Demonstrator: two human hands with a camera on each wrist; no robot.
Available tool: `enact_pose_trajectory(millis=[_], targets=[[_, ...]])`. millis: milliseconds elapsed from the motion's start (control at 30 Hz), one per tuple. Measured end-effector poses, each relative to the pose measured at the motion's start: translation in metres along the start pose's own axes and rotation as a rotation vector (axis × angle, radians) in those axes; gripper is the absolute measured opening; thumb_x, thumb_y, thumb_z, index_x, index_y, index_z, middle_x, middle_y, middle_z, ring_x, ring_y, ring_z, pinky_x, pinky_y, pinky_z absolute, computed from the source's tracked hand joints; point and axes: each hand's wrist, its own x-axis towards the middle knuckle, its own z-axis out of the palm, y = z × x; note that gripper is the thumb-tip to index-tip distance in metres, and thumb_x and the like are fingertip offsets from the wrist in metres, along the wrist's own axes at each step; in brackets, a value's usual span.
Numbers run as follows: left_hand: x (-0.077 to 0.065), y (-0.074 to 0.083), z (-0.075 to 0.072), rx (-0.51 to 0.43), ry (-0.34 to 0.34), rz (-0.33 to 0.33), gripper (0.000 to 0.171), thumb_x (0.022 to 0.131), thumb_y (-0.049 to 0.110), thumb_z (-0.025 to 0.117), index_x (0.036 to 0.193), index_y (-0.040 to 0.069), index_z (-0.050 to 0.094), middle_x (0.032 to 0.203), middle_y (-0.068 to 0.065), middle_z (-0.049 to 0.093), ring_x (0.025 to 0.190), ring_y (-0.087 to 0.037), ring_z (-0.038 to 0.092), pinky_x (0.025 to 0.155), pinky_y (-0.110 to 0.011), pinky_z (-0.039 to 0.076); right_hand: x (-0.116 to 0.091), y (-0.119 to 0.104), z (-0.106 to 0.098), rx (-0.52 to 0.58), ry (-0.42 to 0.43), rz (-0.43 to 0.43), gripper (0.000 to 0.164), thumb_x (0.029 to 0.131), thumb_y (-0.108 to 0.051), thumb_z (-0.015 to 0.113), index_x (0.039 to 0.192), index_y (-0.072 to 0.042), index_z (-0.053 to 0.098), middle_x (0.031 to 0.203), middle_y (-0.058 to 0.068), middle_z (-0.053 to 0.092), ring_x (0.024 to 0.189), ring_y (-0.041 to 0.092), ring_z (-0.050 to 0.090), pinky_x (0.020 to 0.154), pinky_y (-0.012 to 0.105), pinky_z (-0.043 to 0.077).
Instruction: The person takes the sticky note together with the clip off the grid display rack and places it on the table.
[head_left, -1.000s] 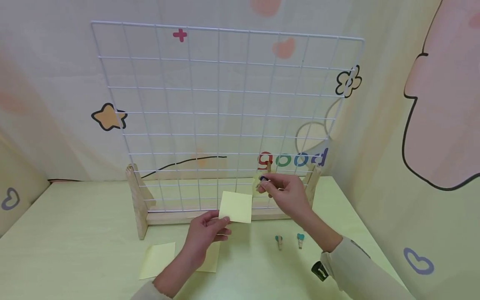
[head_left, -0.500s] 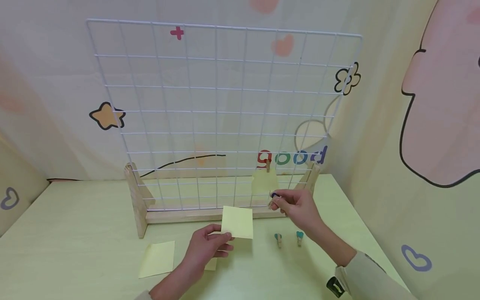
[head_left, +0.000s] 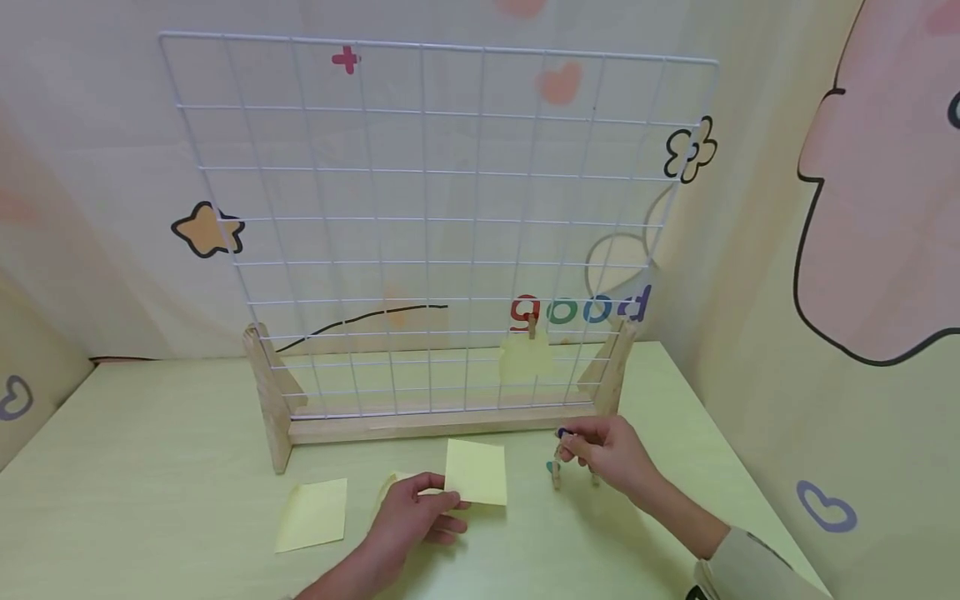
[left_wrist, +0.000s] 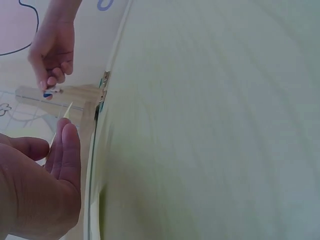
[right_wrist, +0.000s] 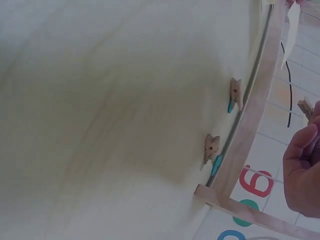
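My left hand (head_left: 412,521) pinches a yellow sticky note (head_left: 477,473) by its lower left corner, thumb on top, above the table. To the right, my right hand (head_left: 618,454) pinches a small wooden clothespin with a dark blue top (head_left: 564,433); its wooden end (right_wrist: 304,106) sticks out in the right wrist view. Below that hand lie two teal-topped clothespins, one (head_left: 555,475) in sight and the other (head_left: 595,478) mostly covered in the head view. Behind them, a wooden clothespin (head_left: 532,327) fastens another sticky note (head_left: 525,358) low on the white wire grid (head_left: 425,170).
Wooden feet and a base bar (head_left: 450,423) hold the grid upright at the back of the table (head_left: 150,467). One loose sticky note (head_left: 313,514) lies at the left; another (head_left: 384,490) is partly behind my left hand. A patterned backdrop surrounds the table.
My right hand has come down from the clipped note with its clothespin, to just over the teal-topped ones. My left hand has lowered its sticky note away from the grid.
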Motion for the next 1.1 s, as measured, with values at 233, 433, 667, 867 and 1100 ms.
enact_pose_trajectory(millis=[233,433,667,867,1100], targets=[[-0.002,-0.004,0.0,0.02,-0.017,-0.026,0.036,0.09,0.007,0.059,0.118,-0.011,0.047,0.098,-0.023,0.071,0.062,-0.015,0.069,0.058,-0.029,0.057,-0.005,0.014,-0.004,0.016,-0.031,0.047,0.022,0.092,-0.003,0.06,0.104,0.015,0.065,0.072,0.007,0.067,0.062,0.012,0.054,0.051,0.02,0.042],[-0.003,-0.009,0.001,0.044,-0.028,-0.035,0.04,0.091,0.006,0.058,0.122,-0.014,0.044,0.098,-0.022,0.071,0.064,-0.016,0.069,0.058,-0.03,0.057,-0.006,0.023,-0.005,-0.009,-0.069,0.109,0.022,0.093,-0.005,0.058,0.103,0.013,0.066,0.071,0.004,0.066,0.055,0.008,0.046,0.046,0.019,0.037],[-0.003,-0.014,0.002,0.063,-0.038,-0.033,0.043,0.091,0.006,0.058,0.124,-0.017,0.043,0.098,-0.022,0.071,0.064,-0.017,0.069,0.057,-0.03,0.057,-0.005,0.032,-0.006,-0.079,-0.091,0.158,0.02,0.09,-0.004,0.058,0.1,0.01,0.068,0.069,0.004,0.066,0.047,0.007,0.037,0.042,0.019,0.033],[-0.007,-0.015,0.002,0.064,-0.043,-0.063,0.049,0.091,0.006,0.057,0.128,-0.02,0.038,0.097,-0.019,0.071,0.065,-0.018,0.069,0.058,-0.03,0.057,-0.002,0.037,-0.008,-0.097,-0.13,0.177,0.021,0.09,-0.004,0.057,0.101,0.01,0.068,0.067,0.002,0.065,0.043,0.005,0.037,0.041,0.019,0.034],[-0.01,-0.014,0.002,0.085,-0.043,-0.076,0.053,0.092,0.007,0.057,0.131,-0.021,0.035,0.097,-0.018,0.072,0.066,-0.019,0.07,0.058,-0.03,0.057,0.001,0.042,-0.009,-0.103,-0.151,0.174,0.022,0.092,-0.005,0.057,0.105,0.009,0.068,0.068,0.002,0.064,0.042,0.006,0.037,0.042,0.021,0.034]])
